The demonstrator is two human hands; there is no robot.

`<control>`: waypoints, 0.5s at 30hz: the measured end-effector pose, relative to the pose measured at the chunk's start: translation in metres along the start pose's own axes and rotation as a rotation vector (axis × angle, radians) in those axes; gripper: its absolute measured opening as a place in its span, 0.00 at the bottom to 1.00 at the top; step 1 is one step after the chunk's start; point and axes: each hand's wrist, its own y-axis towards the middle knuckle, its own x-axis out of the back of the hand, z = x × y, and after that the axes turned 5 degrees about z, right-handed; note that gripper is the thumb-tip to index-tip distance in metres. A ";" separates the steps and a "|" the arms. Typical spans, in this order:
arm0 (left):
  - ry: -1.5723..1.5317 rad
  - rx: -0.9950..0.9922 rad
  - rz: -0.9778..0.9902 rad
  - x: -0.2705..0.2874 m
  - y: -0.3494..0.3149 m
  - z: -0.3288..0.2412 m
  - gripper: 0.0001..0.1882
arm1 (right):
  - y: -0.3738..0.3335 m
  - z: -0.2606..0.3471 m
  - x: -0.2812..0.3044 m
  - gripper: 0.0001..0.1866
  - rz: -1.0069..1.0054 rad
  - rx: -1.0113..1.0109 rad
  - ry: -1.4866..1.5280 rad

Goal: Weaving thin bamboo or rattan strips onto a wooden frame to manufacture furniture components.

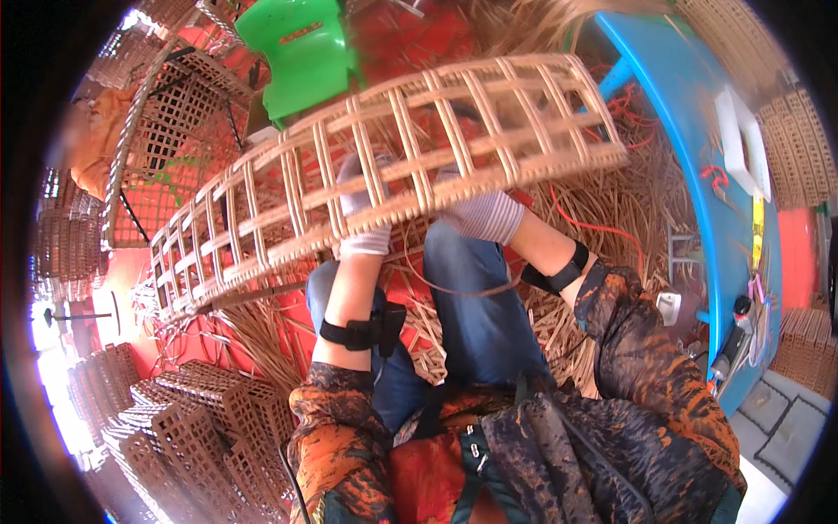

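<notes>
Holding a large woven rattan basket frame (393,166) across the lap, a seated person steadies it with both gloved hands from underneath. The left hand (362,205), in a pale work glove, reaches up behind the open lattice, and its fingers seem to curl round a rib, though the weave hides how tightly. The right hand (484,214), in a striped glove, sits under the thick woven rim; whether its fingers are closed on the rim cannot be told, since the rim covers them. Gripping from below probably keeps the long, curved frame level and near the body for close work. Black straps circle both wrists, and patterned orange and black sleeves cover the arms above blue jeans (471,306). Loose rattan strands (611,210) lie thickly over the red floor around the knees. Stacks of finished lattice baskets (201,419) stand at lower left, and more lean at upper left. A green plastic stool (301,52) stands beyond the frame, and a blue table (698,131) curves down the right side, carrying small tools.
</notes>
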 end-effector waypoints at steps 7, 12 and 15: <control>0.238 -0.368 0.070 0.018 0.026 -0.120 0.12 | -0.050 0.065 0.023 0.05 -0.092 0.174 0.039; -0.859 0.611 0.123 0.019 0.026 -0.167 0.11 | -0.219 0.085 0.054 0.08 0.503 -0.425 0.202; -0.328 0.354 0.291 0.032 0.045 -0.024 0.13 | -0.415 0.075 0.028 0.20 0.726 -0.764 -0.264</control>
